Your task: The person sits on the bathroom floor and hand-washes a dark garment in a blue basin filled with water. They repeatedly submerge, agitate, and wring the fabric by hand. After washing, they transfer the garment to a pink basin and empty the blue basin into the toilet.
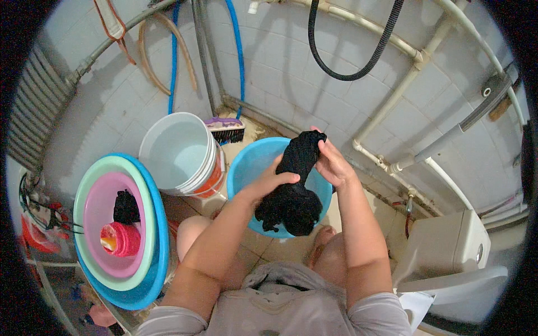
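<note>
A bunched black knitted cloth (297, 204), whose garment type I cannot make out, hangs between my hands above a blue basin (240, 162). My left hand (269, 182) grips it from the left, thumb laid across the front and fingers partly hidden behind. On the upper right, my right hand (334, 165) holds the cloth's top end, its fingertips mostly behind the fabric. The lower part of the cloth droops in a loose lump over the basin, hiding much of the inside.
Left of the basin stands a white bucket (176, 148) of water, with a purple scrub brush (227, 129) behind it. Nested basins (81, 224) at far left hold a black cloth (126, 207) and a pink jar (122, 239). A toilet (440, 246) stands at right; pipes (386, 106) line the wall.
</note>
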Motion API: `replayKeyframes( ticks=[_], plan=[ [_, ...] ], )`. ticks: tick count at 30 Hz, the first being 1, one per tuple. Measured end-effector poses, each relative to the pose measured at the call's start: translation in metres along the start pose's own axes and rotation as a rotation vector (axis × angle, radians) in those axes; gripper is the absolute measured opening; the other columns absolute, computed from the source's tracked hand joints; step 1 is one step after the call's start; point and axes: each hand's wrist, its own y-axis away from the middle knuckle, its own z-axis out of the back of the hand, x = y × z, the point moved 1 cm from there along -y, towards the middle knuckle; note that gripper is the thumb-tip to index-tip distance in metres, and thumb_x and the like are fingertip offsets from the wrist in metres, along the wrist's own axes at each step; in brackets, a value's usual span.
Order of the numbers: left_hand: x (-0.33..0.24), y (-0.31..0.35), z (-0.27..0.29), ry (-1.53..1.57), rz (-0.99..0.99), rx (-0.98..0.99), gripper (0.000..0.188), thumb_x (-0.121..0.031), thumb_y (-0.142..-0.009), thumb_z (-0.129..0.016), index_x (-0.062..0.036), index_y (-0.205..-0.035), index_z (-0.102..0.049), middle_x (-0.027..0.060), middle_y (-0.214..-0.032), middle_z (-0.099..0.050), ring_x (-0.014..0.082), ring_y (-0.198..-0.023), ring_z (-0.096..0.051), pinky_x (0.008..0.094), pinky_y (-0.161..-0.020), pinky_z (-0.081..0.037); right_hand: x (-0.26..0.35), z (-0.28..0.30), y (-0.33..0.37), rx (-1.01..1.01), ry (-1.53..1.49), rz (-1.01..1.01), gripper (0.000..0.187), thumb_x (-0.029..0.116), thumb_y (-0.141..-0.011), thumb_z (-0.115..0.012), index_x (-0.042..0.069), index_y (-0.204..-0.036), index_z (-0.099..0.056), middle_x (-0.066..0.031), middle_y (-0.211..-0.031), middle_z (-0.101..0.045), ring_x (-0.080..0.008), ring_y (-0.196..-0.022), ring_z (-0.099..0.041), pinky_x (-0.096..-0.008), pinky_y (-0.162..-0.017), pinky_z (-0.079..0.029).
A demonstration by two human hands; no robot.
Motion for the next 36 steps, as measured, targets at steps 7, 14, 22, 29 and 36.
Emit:
replayKeyframes(
  ticks=[7,14,22,29,36],
  plan=[
    [-0.009,0.022,-0.015,0.507,0.243,0.28,0.057,-0.036,-0.072,-0.067,-0.0032,-0.115,-0.051,0.0087,-0.101,-0.06,0.0215,-0.09,-0.06,0.0343,-0.081,-0.047,0.004,-0.009,-0.004,0.101,-0.095,0.129,0.063,0.034,-0.077,-0.067,0.005,-0.127,-0.042,-0.0132,-0.117,-0.053,-0.0261,-0.107,-0.051,-0.0401,-0.09,-0.043],
    [-0.021,0.016,-0.018,-0.228,-0.019,0.347,0.079,-0.044,-0.072,-0.069,-0.0025,-0.131,-0.037,0.0121,-0.121,-0.051,0.024,-0.111,-0.049,0.0371,-0.096,-0.037,0.008,-0.007,-0.01,-0.095,0.151,-0.063,0.034,0.035,-0.075,-0.068,0.005,-0.09,-0.06,-0.0074,-0.083,-0.061,-0.0188,-0.076,-0.057,-0.0306,-0.066,-0.045],
    [0.022,0.001,-0.031,-0.49,-0.341,0.088,0.08,-0.031,-0.072,-0.072,-0.0023,-0.134,-0.03,0.0141,-0.129,-0.045,0.0268,-0.118,-0.043,0.0374,-0.102,-0.03,-0.016,-0.008,-0.023,-0.417,0.875,0.043,0.048,0.036,-0.076,-0.064,-0.005,-0.1,-0.06,-0.0197,-0.092,-0.064,-0.0297,-0.086,-0.062,-0.036,-0.075,-0.047],
    [0.061,-0.017,-0.025,-0.467,-0.323,-0.209,0.079,-0.026,-0.069,-0.074,-0.0009,-0.131,-0.031,0.0159,-0.127,-0.046,0.0278,-0.117,-0.045,0.0381,-0.099,-0.034,-0.022,-0.051,-0.018,-0.511,1.27,0.334,0.036,0.032,-0.075,-0.063,-0.001,-0.088,-0.063,-0.0243,-0.084,-0.063,-0.0405,-0.083,-0.06,-0.0408,-0.075,-0.048],
    [0.01,-0.005,-0.019,-0.254,-0.373,-0.476,0.067,-0.022,-0.066,-0.075,-0.001,-0.119,-0.039,0.0129,-0.107,-0.053,0.0248,-0.096,-0.053,0.0372,-0.086,-0.043,-0.002,-0.039,-0.012,-0.206,0.536,0.299,0.057,0.039,-0.086,-0.059,0.007,-0.129,-0.037,-0.0097,-0.113,-0.05,-0.0182,-0.101,-0.049,-0.0308,-0.096,-0.035]
  ],
)
